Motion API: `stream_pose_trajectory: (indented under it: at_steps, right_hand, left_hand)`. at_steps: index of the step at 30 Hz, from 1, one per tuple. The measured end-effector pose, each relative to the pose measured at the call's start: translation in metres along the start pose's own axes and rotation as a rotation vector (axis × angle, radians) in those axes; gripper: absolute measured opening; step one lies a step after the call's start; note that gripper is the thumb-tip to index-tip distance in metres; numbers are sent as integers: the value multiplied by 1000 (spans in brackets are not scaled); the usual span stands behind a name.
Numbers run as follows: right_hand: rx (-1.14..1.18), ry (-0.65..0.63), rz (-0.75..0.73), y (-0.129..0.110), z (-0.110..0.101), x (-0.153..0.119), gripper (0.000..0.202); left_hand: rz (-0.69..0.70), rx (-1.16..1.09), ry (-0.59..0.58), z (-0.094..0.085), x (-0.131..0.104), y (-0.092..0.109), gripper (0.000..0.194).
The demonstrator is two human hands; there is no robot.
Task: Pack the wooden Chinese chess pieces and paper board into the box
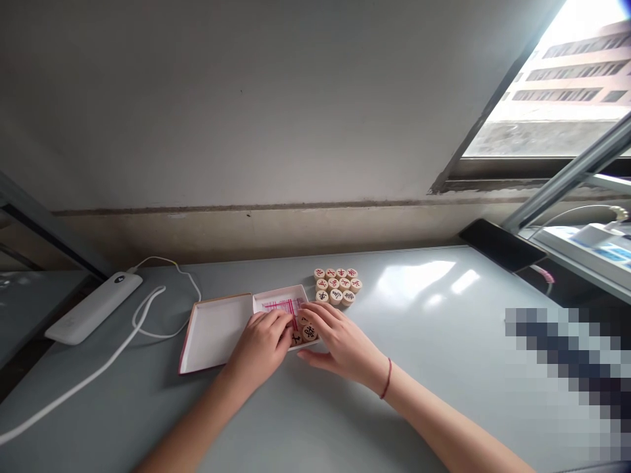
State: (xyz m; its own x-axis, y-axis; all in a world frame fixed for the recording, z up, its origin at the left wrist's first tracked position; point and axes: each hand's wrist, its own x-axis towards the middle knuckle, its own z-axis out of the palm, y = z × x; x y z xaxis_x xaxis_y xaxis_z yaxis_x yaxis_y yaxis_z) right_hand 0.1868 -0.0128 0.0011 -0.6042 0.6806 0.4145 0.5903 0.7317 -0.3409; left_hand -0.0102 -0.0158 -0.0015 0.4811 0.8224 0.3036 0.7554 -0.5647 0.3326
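Observation:
An open hinged box lies on the grey table, its white lid (214, 334) to the left and its tray (279, 293) to the right. Round wooden pieces with black characters (309, 332) sit in the tray's near right corner, beside a pink-lined sheet (282, 305). My left hand (265, 338) reaches over the tray's left part, fingers curled at the pieces; what they grip is hidden. Over the tray's right edge is my right hand (340, 338), fingers spread around the pieces, thumb apart. Behind it, several wooden pieces (333, 284) stand in rows on the table.
A white power strip (96, 309) with a white cable (118, 351) lies at the left. At the back right, a black flat object (500, 244) rests near a metal frame. A wall rises behind the table (419, 368).

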Motion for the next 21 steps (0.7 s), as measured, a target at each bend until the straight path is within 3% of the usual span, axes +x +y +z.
stream_pose_trajectory:
  at_steps: [8, 14, 21]
  right_hand:
    - [1, 27, 10, 1, 2, 3, 37]
    - [8, 12, 33, 1, 4, 2, 34]
    - [36, -19, 58, 2, 5, 1, 34]
  left_hand:
    - [16, -145, -59, -12, -2, -1, 31]
    - [32, -85, -9, -8, -2, -5, 31]
    - [0, -95, -51, -5, 1, 0, 31]
